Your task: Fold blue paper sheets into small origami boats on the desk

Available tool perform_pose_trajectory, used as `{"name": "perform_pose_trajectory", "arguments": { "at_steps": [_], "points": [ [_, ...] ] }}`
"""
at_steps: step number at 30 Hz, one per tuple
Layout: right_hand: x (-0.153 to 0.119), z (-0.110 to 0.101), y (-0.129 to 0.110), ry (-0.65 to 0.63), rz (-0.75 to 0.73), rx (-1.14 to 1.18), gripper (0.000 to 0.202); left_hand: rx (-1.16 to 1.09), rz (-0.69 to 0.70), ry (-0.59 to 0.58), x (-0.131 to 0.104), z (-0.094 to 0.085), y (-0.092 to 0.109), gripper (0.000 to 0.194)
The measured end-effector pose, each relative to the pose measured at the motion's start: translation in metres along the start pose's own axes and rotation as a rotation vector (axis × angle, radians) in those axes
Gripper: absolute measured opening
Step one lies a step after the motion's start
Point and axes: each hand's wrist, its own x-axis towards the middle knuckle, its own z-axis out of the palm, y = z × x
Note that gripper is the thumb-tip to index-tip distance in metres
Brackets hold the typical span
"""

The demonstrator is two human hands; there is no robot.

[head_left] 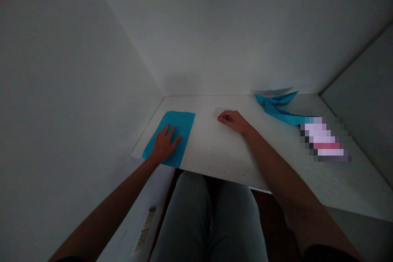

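Note:
A flat sheet of blue paper (184,125) lies at the left end of the white table, its near edge reaching the table's front edge. My left hand (164,144) rests on it, palm down with fingers spread. To the right of the sheet, my right hand (232,120) is over the table, thumb and fingertips pinched together. Whatever is between those fingertips, if anything, is too small to make out. Folded blue paper boats (276,108) sit at the back right, beyond my right hand and apart from it.
The white table (211,151) meets walls at the back, left and right. A blurred-out pinkish object (324,137) lies beside the paper boats. My legs (211,221) are under the front edge. A power strip (145,229) shows low at the left.

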Motion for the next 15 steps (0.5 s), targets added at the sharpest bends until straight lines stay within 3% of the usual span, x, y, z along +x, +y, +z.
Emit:
{"name": "perform_pose_trajectory", "arguments": {
  "at_steps": [2, 4, 7, 11, 13, 15],
  "points": [
    [-0.001, 0.0, 0.001, 0.004, 0.024, 0.001, 0.04, 0.006, -0.009, -0.03, -0.015, 0.007, 0.0, 0.077],
    [-0.002, -0.001, 0.001, 0.021, 0.052, 0.0, 0.041, 0.003, -0.075, -0.025, -0.014, 0.014, -0.004, 0.079],
    [-0.003, -0.001, 0.001, 0.096, 0.099, 0.022, 0.043, -0.005, -0.175, -0.006, 0.009, 0.02, -0.018, 0.084],
    [0.001, -0.002, 0.005, 0.167, 0.152, 0.11, 0.045, -0.068, -0.275, -0.155, 0.058, 0.011, -0.03, 0.087],
    [0.004, -0.004, 0.007, 0.205, 0.177, 0.166, 0.047, -0.134, -0.335, -0.159, 0.082, -0.002, -0.014, 0.083],
    [0.008, -0.008, 0.01, 0.264, 0.21, 0.192, 0.047, -0.243, -0.193, 0.008, 0.099, -0.018, 0.025, 0.07]
  ]
}}
